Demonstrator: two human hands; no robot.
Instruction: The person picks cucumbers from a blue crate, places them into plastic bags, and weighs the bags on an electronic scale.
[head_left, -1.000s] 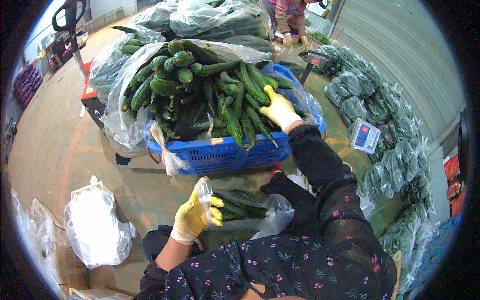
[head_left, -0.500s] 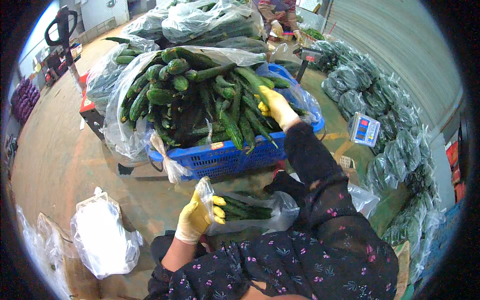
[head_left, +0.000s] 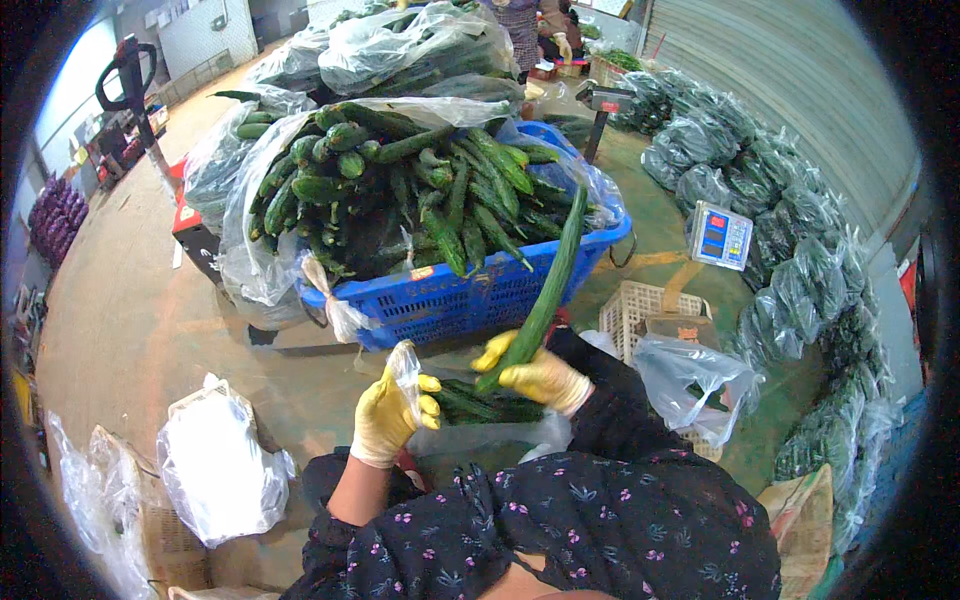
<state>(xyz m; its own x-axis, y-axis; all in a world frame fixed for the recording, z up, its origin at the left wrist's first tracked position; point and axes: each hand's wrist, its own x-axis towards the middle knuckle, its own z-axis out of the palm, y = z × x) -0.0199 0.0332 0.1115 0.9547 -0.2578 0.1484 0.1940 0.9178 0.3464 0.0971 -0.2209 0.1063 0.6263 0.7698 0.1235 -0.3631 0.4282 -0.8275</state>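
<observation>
In a yellow-palmed glove, my right hand (head_left: pixel 535 372) is closed around the lower end of a long green cucumber (head_left: pixel 553 300), which tilts up and away toward the crate. My left hand (head_left: pixel 388 415), gloved alike, pinches the gathered edge of a clear plastic bag (head_left: pixel 480 436). Several cucumbers (head_left: pixel 470 402) lie inside that bag, partly hidden behind my right hand. Beyond both hands stands a blue plastic crate (head_left: pixel 450 310), lined with clear film and heaped with cucumbers (head_left: pixel 440 190).
Filled bags (head_left: pixel 800 290) line the right wall. A scale display (head_left: pixel 720 236) stands right of the crate, above a beige basket (head_left: pixel 640 310) and an open bag (head_left: pixel 695 375). A white bag stack (head_left: pixel 220 465) lies at left. Another person (head_left: pixel 515 35) is far back.
My right hand has come back from the heap toward my body, bringing a cucumber to just above the bag. My left hand keeps its hold on the bag.
</observation>
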